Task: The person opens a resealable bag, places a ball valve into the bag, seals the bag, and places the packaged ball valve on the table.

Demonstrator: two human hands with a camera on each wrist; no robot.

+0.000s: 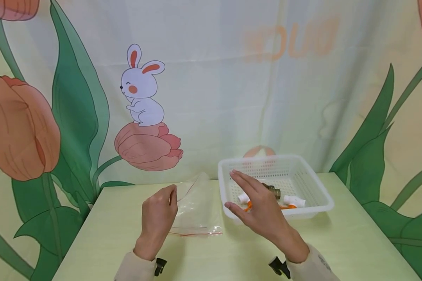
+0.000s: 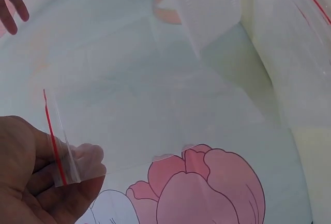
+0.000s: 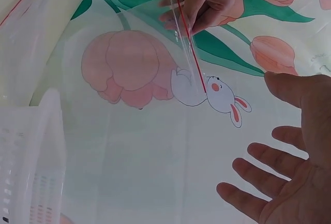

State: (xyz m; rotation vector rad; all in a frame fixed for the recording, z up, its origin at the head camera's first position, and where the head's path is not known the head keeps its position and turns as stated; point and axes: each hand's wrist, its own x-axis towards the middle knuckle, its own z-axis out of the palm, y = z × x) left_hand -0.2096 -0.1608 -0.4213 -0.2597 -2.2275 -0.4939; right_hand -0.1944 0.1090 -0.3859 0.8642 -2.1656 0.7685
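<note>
Pinching clear bag (image 3: 195, 58): left grip (image 1: 160, 212). Right grip (image 1: 263, 208) spread, partly hiding basket (image 1: 313, 210); another bag (image 1: 214, 229) beside.

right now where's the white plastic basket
In the head view, the white basket stands on the table right of centre, partly behind the right hand, with clear plastic bags to its left.

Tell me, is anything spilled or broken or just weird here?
No, nothing stands out that I can see. The white basket stands upright with the white-and-orange pieces inside, the left hand pinches a clear bag, and more clear plastic lies on the table.
</note>
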